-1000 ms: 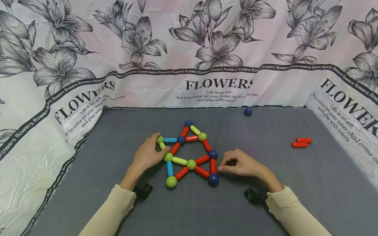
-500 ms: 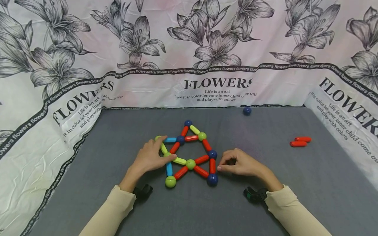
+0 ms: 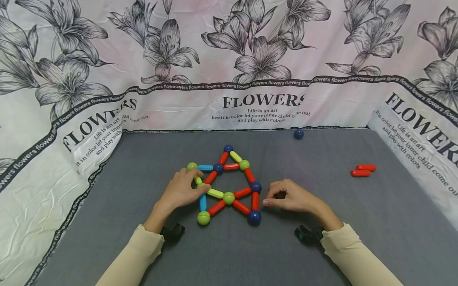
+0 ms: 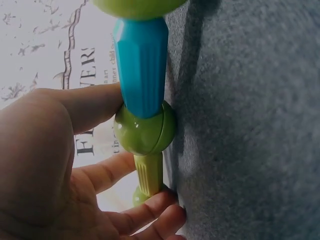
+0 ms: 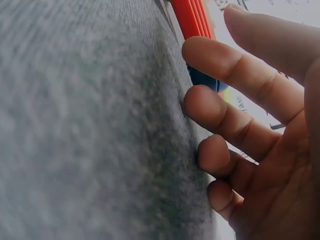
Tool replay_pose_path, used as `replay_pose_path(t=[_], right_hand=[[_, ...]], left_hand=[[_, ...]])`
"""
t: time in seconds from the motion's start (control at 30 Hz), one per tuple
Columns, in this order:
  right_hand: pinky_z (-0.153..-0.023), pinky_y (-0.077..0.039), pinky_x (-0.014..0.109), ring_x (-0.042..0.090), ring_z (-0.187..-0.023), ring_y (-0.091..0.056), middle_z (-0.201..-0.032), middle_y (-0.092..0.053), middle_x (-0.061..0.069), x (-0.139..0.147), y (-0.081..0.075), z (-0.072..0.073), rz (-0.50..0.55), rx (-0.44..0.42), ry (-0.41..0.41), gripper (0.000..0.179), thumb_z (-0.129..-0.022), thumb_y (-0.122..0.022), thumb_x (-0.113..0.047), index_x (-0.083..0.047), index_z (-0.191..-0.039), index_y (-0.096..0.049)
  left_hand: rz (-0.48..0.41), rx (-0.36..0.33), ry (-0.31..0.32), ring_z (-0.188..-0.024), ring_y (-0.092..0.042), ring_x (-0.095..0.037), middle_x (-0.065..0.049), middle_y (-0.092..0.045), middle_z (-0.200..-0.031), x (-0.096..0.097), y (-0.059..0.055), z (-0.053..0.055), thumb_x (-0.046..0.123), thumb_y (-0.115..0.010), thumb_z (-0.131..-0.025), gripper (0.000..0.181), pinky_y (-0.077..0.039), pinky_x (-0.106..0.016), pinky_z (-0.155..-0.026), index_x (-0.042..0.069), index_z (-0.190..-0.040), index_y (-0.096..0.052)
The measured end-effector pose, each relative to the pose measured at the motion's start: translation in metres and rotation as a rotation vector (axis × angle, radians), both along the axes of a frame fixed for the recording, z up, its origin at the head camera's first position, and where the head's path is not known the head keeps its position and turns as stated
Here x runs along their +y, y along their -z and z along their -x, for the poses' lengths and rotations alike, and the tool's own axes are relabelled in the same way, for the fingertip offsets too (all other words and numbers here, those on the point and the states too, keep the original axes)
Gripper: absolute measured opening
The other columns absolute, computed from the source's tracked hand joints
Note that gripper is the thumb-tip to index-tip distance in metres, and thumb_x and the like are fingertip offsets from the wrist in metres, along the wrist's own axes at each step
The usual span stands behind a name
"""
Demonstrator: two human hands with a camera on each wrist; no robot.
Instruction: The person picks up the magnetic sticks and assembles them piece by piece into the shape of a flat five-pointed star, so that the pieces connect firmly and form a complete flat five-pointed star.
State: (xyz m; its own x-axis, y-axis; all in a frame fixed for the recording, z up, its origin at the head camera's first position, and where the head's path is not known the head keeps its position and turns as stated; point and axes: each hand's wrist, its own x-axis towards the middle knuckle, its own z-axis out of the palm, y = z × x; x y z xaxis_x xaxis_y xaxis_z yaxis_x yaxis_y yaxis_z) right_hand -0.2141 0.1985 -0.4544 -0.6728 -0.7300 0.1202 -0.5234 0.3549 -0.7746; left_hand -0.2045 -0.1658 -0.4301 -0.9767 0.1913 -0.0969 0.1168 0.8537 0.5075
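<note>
A flat star of magnetic rods and balls [image 3: 243,192] lies on the grey table, with red, blue and yellow-green rods between green and dark blue balls. At its left side my left hand [image 3: 183,186] grips the star by a yellow-green rod [image 4: 149,172] and the green ball [image 4: 145,129] at its end. In the left wrist view the thumb touches that ball beside a blue rod [image 4: 141,67]. My right hand [image 3: 291,196] rests on the table, loosely curled and holding nothing, just right of a red rod [image 3: 255,201] of the star.
Two loose red rods [image 3: 360,173] lie side by side at the right. A single dark blue ball [image 3: 298,134] sits near the table's back edge. Flower-printed cloth [image 3: 264,107] rises behind the grey table [image 3: 229,258] and along its sides.
My left hand has shifted from the upper-left green ball onto the rod below it, uncovering that ball. The star's lower part has slid slightly left. The right hand has barely moved.
</note>
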Motion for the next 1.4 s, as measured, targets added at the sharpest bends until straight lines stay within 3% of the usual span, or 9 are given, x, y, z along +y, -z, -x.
replay_pose_path(t=[0.2, 0.37, 0.6, 0.8, 0.9, 1.0, 1.13, 1.4], right_hand=[[-0.058, -0.045, 0.022, 0.003, -0.066, -0.053, -0.078, -0.064, -0.007, 0.009, -0.003, 0.002, 0.002, 0.011, 0.062, 0.009, -0.093, -0.075, -0.019, -0.018, -0.085, -0.079], [-0.066, -0.05, 0.023, 0.005, -0.072, -0.059, -0.084, -0.071, -0.007, 0.023, -0.008, 0.004, -0.026, 0.04, 0.154, 0.004, -0.093, -0.076, -0.018, -0.017, -0.09, -0.079], [-0.069, -0.049, 0.023, 0.007, -0.074, -0.06, -0.085, -0.07, -0.005, 0.056, -0.012, 0.012, -0.104, 0.118, 0.409, 0.005, -0.092, -0.077, -0.023, -0.019, -0.095, -0.077], [-0.069, -0.043, 0.022, 0.005, -0.077, -0.056, -0.089, -0.07, 0.001, 0.099, -0.017, 0.018, -0.141, 0.289, 0.629, 0.01, -0.093, -0.076, -0.022, -0.016, -0.101, -0.077], [-0.081, -0.039, 0.032, 0.014, -0.087, -0.054, -0.098, -0.07, 0.009, 0.124, -0.022, 0.017, -0.17, 0.357, 0.739, 0.014, -0.093, -0.075, -0.02, -0.012, -0.103, -0.077], [-0.088, -0.028, 0.053, 0.03, -0.098, -0.05, -0.111, -0.067, 0.02, 0.148, -0.024, 0.016, -0.189, 0.376, 0.823, 0.02, -0.093, -0.074, -0.02, -0.007, -0.108, -0.076], [-0.083, -0.018, 0.065, 0.048, -0.112, -0.041, -0.127, -0.059, 0.028, 0.175, -0.024, 0.013, -0.226, 0.351, 0.865, 0.026, -0.095, -0.071, -0.018, -0.005, -0.116, -0.072], [-0.074, -0.017, 0.059, 0.055, -0.117, -0.034, -0.132, -0.054, 0.029, 0.206, -0.014, 0.007, -0.284, 0.311, 0.809, 0.032, -0.087, -0.064, 0.0, -0.002, -0.119, -0.068]], left_hand=[[-0.002, 0.024, -0.006, -0.116, -0.045, -0.037, -0.019, -0.052, -0.138, -0.001, 0.0, 0.0, 0.048, -0.064, -0.096, 0.045, -0.04, -0.056, -0.094, 0.019, -0.131, -0.065], [0.004, 0.027, -0.009, -0.123, -0.042, -0.038, -0.019, -0.05, -0.142, -0.001, 0.001, 0.0, 0.046, -0.062, -0.098, 0.04, -0.035, -0.059, -0.097, 0.021, -0.129, -0.066], [0.009, 0.026, -0.01, -0.129, -0.039, -0.04, -0.02, -0.049, -0.145, -0.001, 0.002, 0.0, 0.045, -0.061, -0.098, 0.037, -0.033, -0.061, -0.1, 0.021, -0.126, -0.068], [0.002, 0.028, -0.004, -0.131, -0.038, -0.041, -0.02, -0.048, -0.147, -0.003, 0.003, 0.002, 0.045, -0.06, -0.099, 0.036, -0.032, -0.062, -0.099, 0.022, -0.126, -0.067], [-0.001, 0.033, -0.003, -0.132, -0.038, -0.041, -0.019, -0.047, -0.148, -0.003, 0.003, 0.003, 0.045, -0.059, -0.099, 0.036, -0.032, -0.062, -0.1, 0.022, -0.126, -0.067], [-0.003, 0.037, -0.004, -0.133, -0.038, -0.042, -0.019, -0.048, -0.149, -0.003, 0.003, 0.003, 0.045, -0.059, -0.099, 0.036, -0.032, -0.062, -0.1, 0.022, -0.126, -0.067], [0.0, 0.041, -0.006, -0.133, -0.038, -0.042, -0.019, -0.048, -0.149, -0.003, 0.003, 0.002, 0.043, -0.059, -0.1, 0.035, -0.032, -0.063, -0.1, 0.021, -0.126, -0.067], [0.012, 0.04, -0.009, -0.126, -0.041, -0.039, -0.016, -0.049, -0.148, -0.002, 0.004, 0.003, 0.044, -0.06, -0.1, 0.037, -0.034, -0.059, -0.096, 0.022, -0.128, -0.065]])
